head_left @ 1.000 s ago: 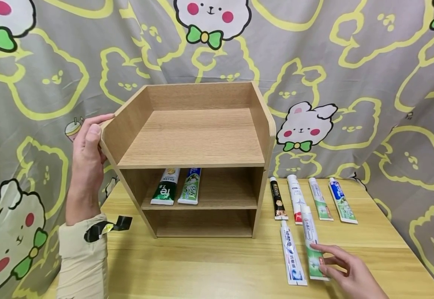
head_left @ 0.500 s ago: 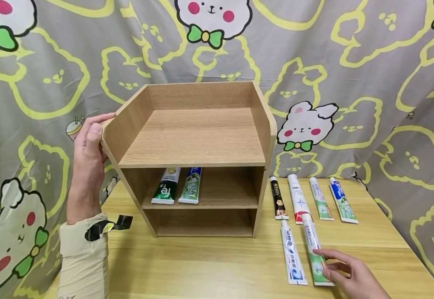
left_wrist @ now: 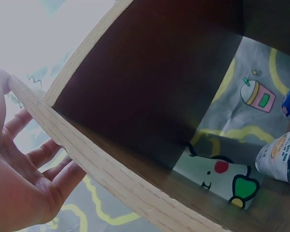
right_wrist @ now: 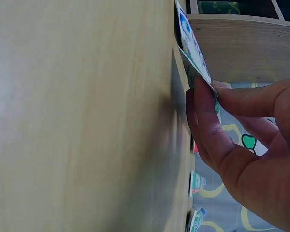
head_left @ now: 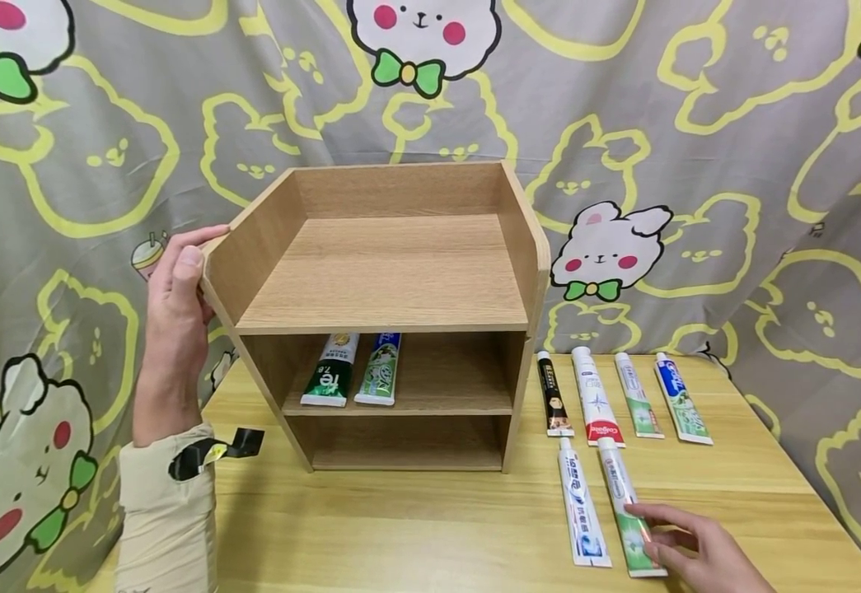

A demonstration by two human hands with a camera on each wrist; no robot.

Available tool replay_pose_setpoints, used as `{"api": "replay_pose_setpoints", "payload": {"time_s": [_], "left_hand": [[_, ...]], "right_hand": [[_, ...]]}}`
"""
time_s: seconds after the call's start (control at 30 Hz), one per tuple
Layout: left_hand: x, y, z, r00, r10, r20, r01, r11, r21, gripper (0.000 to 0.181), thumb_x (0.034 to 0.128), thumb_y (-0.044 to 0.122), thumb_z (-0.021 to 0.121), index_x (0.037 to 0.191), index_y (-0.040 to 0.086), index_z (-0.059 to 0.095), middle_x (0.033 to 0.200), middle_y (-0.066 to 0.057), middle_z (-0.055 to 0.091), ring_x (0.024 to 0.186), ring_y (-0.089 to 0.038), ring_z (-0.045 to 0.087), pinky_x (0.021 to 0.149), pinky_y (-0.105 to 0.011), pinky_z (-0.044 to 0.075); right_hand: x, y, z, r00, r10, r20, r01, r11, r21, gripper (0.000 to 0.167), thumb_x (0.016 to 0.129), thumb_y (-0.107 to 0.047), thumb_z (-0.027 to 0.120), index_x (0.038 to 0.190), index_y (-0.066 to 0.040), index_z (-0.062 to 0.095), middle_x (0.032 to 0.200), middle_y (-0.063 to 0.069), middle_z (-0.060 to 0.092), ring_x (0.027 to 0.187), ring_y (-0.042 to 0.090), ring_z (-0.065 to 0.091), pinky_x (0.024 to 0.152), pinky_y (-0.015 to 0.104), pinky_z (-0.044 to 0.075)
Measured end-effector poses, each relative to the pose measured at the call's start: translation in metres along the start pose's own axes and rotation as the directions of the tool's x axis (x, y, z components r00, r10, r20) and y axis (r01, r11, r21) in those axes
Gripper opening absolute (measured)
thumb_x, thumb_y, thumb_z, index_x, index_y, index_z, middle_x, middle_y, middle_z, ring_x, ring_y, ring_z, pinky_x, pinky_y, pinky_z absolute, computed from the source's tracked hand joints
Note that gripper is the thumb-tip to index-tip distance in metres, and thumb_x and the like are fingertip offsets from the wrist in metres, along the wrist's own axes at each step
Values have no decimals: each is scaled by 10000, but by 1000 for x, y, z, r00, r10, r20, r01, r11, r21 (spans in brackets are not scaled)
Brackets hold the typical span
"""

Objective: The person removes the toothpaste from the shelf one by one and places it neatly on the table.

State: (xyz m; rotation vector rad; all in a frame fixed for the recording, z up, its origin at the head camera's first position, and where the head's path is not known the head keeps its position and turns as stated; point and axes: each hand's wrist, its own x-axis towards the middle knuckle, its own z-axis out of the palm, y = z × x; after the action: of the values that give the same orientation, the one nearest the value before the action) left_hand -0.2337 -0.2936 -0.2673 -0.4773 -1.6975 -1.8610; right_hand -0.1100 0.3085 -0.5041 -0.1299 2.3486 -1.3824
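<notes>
The right hand [head_left: 697,543] has thumb and fingers closed together on a white-and-green plastic toothpaste tube [head_left: 629,515], at the right front of the yellowish wooden table [head_left: 400,527]. The left hand [head_left: 178,288] grips the side panel of a light-brown wooden shelf [head_left: 378,272]. "Colgate" is readable on a white-and-red tube [head_left: 595,395], whose end the held tube partly covered one second ago.

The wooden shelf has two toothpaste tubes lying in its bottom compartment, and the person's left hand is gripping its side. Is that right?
Not quite: the green-and-white tube and the blue-and-green tube lie in the middle compartment, as the head view shows. The left hand does grip the side of the wooden shelf.
</notes>
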Motion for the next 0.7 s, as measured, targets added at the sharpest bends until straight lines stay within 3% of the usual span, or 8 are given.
{"api": "replay_pose_setpoints", "payload": {"time_s": [0.1,0.27,0.5,0.7], "left_hand": [[0,0,0,1000,-1,-6,1,1000,-11,402,1011,262,507,1312,42,657,1179,-178,564,942,-287,582,655,-308,537],[0,0,0,1000,6,4,-6,1000,-10,406,1012,260,499,1316,38,653,1190,-179,562,950,-289,583,652,-308,541],[-1,0,0,1000,5,1,-5,1000,-2,405,1015,270,505,1317,45,653,1218,-178,555,981,-295,578,677,-313,541],[0,-1,1,1000,0,-4,0,1000,-3,406,1014,275,508,1318,48,655,1231,-178,549,991,-296,570,688,-320,532]], "right_hand": [[0,3,0,1000,-9,18,9,1000,8,602,939,-249,745,1432,38,551,1427,326,511,1045,96,630,840,190,525],[2,4,1,1000,25,18,-25,1000,14,599,942,-245,744,1436,33,549,1418,311,521,1064,221,629,841,216,540],[0,1,2,1000,-1,-4,1,999,-42,596,939,-287,748,1416,24,573,1386,279,559,946,74,612,807,218,531],[0,0,-1,999,-27,19,28,998,-61,620,930,-300,758,1416,34,566,1368,287,564,902,108,619,776,232,540]]}}
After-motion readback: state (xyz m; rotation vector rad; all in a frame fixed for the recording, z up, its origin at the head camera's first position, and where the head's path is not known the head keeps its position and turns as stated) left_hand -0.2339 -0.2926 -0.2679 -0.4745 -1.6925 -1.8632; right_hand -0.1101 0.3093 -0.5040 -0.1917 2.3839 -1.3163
